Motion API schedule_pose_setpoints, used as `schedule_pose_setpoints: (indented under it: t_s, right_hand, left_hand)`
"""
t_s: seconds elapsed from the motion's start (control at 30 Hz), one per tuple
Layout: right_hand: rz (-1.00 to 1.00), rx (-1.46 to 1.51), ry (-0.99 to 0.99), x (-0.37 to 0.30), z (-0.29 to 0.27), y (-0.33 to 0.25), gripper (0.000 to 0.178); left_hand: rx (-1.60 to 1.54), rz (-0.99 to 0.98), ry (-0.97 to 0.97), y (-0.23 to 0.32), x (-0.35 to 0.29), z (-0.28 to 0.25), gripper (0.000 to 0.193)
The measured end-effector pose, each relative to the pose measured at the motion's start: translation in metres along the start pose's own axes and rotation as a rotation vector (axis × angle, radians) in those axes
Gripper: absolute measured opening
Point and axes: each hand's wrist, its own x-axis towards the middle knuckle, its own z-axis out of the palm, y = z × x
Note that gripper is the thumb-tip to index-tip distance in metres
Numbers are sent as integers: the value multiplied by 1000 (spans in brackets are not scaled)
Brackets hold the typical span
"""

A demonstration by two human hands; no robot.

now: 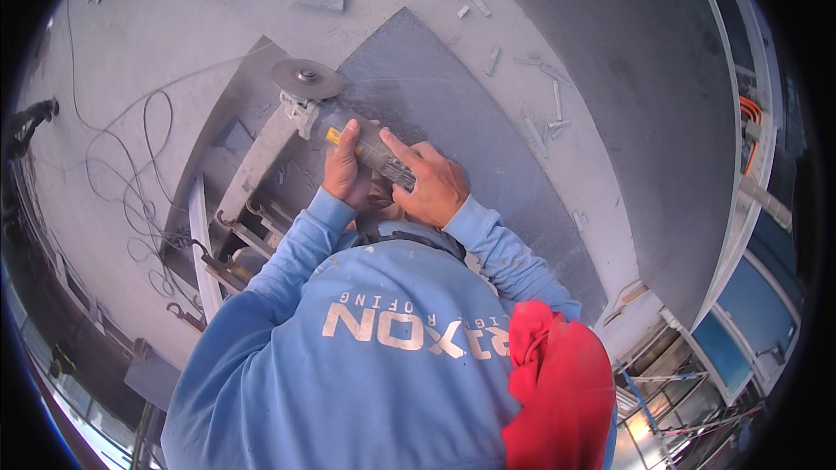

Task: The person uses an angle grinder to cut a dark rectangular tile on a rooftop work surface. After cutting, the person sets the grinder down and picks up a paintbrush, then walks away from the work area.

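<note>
Both my hands are on an angle grinder (pixel 376 150) with a dark dusty body and a yellow patch. Its round disc (pixel 307 78) faces up at the far left end, beyond the metal gear head. My left hand (pixel 343 171) grips the body just behind that head, thumb along the top. Around the rear part is my right hand (pixel 437 181), with its index finger stretched along the casing. Below and to the right of the tool lies a large grey slab (pixel 475 122) with a dusty surface. The disc appears apart from the slab.
Clamps (pixel 218 265) and pale bars stand left of my body. A loose cable (pixel 139 183) coils over the dusty floor at the left. Offcuts (pixel 479 4) lie scattered beyond the slab. A big dark sheet (pixel 644 104) rises at right. Red cloth (pixel 562 383) hangs by my right side.
</note>
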Motion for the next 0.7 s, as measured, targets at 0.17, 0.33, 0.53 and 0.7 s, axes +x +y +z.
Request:
schedule_pose_setpoints:
  t_s: [0.17, 0.33, 0.53, 0.7]
  right_hand:
    - [-114, -181, 12, 19, -38, -22, 81]
    - [-329, -293, -36, 10, -122, -21, 79]
    - [-510, -352, -95, 1, -186, 34, 80]
    - [-491, -251, -136, -2, -127, 78, 77]
  left_hand:
    - [-74, 1, -55, 16, -5, 26, 51]
    - [-150, 90, -239, 17, -36, 79, 62]
    - [-178, 194, -272, -35, -44, 100, 65]
    - [-30, 224, -51, -67, -27, 53, 57]
